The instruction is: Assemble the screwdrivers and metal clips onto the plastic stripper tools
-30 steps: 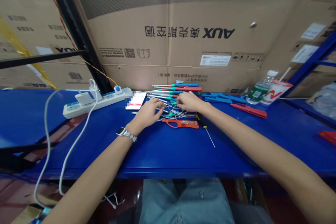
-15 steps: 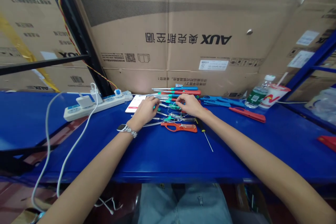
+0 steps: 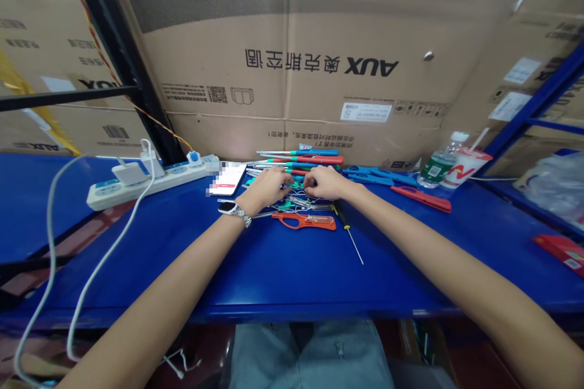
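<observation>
My left hand (image 3: 270, 186) and my right hand (image 3: 329, 183) are close together over a pile of screwdrivers and thin wires on the blue table (image 3: 274, 273). Fingers of both hands are curled in toward the pile; what they hold, if anything, is too small to make out. Behind them lie screwdrivers with blue and red handles (image 3: 322, 160). An orange lighter-shaped tool (image 3: 303, 221) lies just in front. To its right is a black and yellow screwdriver (image 3: 347, 227). A phone (image 3: 228, 179) lies left of my left hand.
At the left is a white power strip (image 3: 100, 196) with plugs and cables. Blue tools (image 3: 378, 176), a red tool (image 3: 424, 197), a water bottle (image 3: 440, 164) and a paper cup (image 3: 468, 169) are on the right. Cardboard boxes (image 3: 205, 48) stand behind.
My left hand has moved right, nearer my right hand, uncovering more of the phone. The camera view has shifted slightly.
</observation>
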The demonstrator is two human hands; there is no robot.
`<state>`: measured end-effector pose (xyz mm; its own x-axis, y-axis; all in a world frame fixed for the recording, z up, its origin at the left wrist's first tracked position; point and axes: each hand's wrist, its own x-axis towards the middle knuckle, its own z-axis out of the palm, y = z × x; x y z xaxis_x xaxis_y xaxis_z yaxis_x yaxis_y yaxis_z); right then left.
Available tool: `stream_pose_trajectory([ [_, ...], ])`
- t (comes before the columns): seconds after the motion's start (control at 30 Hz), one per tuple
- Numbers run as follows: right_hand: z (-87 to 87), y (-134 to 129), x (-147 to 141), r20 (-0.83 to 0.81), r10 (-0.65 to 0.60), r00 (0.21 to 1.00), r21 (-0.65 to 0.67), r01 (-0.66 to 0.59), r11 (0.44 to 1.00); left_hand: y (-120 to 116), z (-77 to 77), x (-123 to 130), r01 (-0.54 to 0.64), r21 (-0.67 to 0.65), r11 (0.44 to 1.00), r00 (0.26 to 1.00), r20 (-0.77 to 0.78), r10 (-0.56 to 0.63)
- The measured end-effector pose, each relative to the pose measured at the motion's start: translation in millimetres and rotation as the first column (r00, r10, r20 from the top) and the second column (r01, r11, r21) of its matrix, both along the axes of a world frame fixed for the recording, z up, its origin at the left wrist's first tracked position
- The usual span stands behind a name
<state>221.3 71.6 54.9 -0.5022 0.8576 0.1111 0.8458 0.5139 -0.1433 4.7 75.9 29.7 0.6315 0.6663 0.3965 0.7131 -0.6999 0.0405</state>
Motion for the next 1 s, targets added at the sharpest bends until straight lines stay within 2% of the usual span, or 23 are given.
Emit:
stream_pose_trajectory([
  [0.17,3.6,3.2,-5.6,0.025,-0.024,0.999,-0.040,0.025,0.999,4.8,-8.6,0.6,0.001,0.002,1.000,1.000,0.022,-0.001],
  [0.37,1.6,3.8,-6.5,-0.017,-0.114,0.993,-0.019,0.113,0.993,3.3,-11.8,-5.1,-0.020,0.048,0.999,0.997,0.074,0.017],
  [0.57,0.1,5.4,-7.5,-0.054,-0.067,0.996,-0.003,0.067,0.998,-1.1,-8.2,-11.3,-0.061,0.006,0.998,0.995,0.079,0.060],
  [0.63,0.4,7.5,-6.5,-0.102,-0.047,0.994,0.018,0.050,0.999,-3.0,-6.4,-13.4,-0.074,0.010,0.997,0.990,0.121,0.073],
  [0.73,0.7,10.2,-4.0,-0.201,-0.029,0.979,0.045,0.039,0.998,-5.4,-4.1,-15.5,-0.102,0.064,0.993,0.954,0.288,0.079],
  [0.8,1.0,9.9,-2.5,-0.336,-0.014,0.942,0.033,0.027,0.999,-6.9,-2.5,-15.8,-0.117,0.100,0.988,0.918,0.389,0.070],
  [0.87,1.5,7.3,-1.4,-0.500,0.004,0.866,-0.007,-0.009,1.000,-8.6,-0.8,-15.3,-0.107,0.111,0.988,0.901,0.430,0.049],
  [1.0,0.5,-0.3,-0.8,-0.678,-0.005,0.735,-0.092,-0.079,0.993,-11.0,0.2,-14.3,-0.047,0.060,0.997,0.921,0.389,0.020],
])
